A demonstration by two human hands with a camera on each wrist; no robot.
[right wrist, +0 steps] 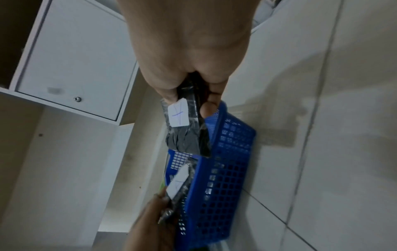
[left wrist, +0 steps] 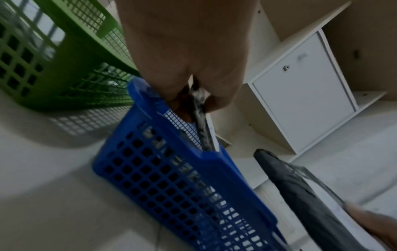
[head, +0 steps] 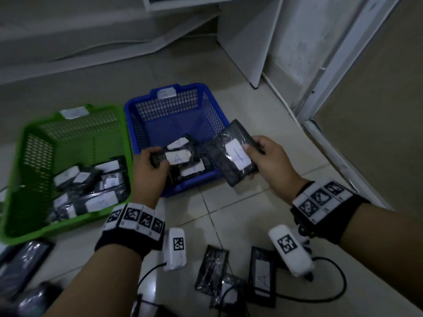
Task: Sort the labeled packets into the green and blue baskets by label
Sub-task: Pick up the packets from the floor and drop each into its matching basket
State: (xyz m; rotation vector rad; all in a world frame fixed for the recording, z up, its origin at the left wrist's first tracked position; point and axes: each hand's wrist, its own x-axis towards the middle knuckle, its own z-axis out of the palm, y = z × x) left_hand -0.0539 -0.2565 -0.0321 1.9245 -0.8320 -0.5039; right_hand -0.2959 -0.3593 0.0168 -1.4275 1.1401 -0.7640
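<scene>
Gripping packet [head: 233,154] in right hand [head: 265,156], over blue basket [head: 183,88]

Dim indoor light, soft focus, perhaps motion-blurred, wide-angle edge bending

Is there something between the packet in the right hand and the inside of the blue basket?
Nothing visible blocks it. The right hand holds the packet above the near right rim of the blue basket, whose top is open. The left hand holds another packet over the basket's near left part.
</scene>
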